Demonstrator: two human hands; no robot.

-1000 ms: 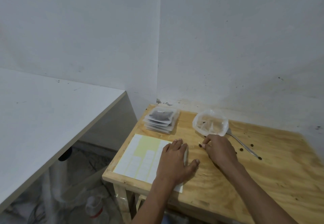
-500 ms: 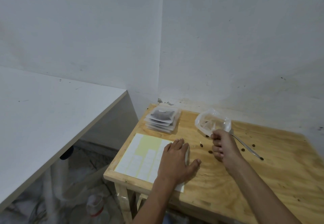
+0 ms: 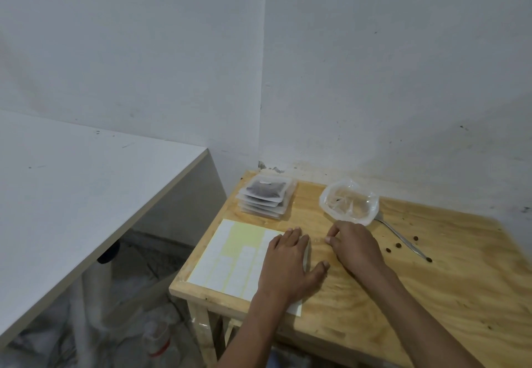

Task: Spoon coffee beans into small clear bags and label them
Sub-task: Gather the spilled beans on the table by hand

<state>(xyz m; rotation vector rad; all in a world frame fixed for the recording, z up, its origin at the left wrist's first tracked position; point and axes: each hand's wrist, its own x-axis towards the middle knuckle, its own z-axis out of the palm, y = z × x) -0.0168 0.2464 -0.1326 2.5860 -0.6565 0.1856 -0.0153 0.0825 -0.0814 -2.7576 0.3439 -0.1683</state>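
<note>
My left hand [image 3: 288, 266] lies flat on the right part of a white and pale yellow label sheet [image 3: 236, 255]. My right hand [image 3: 357, 249] rests on the wood just right of it. Its thumb and forefinger pinch together at the spot where a loose coffee bean lay; the bean itself is hidden. An open clear plastic bag [image 3: 349, 202], nearly empty, sits behind my right hand. A metal spoon [image 3: 403, 241] lies to its right among a few loose beans [image 3: 398, 245]. Several filled small bags [image 3: 266, 194] are stacked at the back left.
The work sits on a small wooden table [image 3: 431, 295] in a corner of white walls. A white desk [image 3: 72, 194] stands to the left with a gap between. A plastic bottle [image 3: 157, 341] and clutter lie on the floor below.
My right hand went up to the open bag's rim, then came back down to the wood near the loose beans. The left hand stayed flat on the label sheet.
</note>
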